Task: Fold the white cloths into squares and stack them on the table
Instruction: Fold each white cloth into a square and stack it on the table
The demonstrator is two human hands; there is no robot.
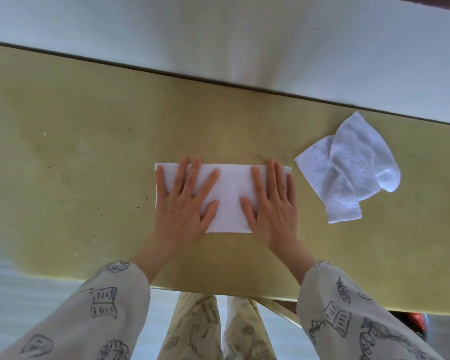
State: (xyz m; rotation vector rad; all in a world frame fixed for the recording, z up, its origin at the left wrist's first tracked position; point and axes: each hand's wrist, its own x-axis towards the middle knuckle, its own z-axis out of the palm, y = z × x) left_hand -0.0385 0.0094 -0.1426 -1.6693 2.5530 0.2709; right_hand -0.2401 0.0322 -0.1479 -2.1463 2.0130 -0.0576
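Where the yellow table (76,157) runs from its near edge to the far wall, bare surface lies wide on the left. A crumpled white cloth (348,170) sits at the right, apart from the folded cloth (229,196), a flat white rectangle at centre. The left hand (182,201) and right hand (273,203) press on it, fingers straight and spread, grasping nothing.
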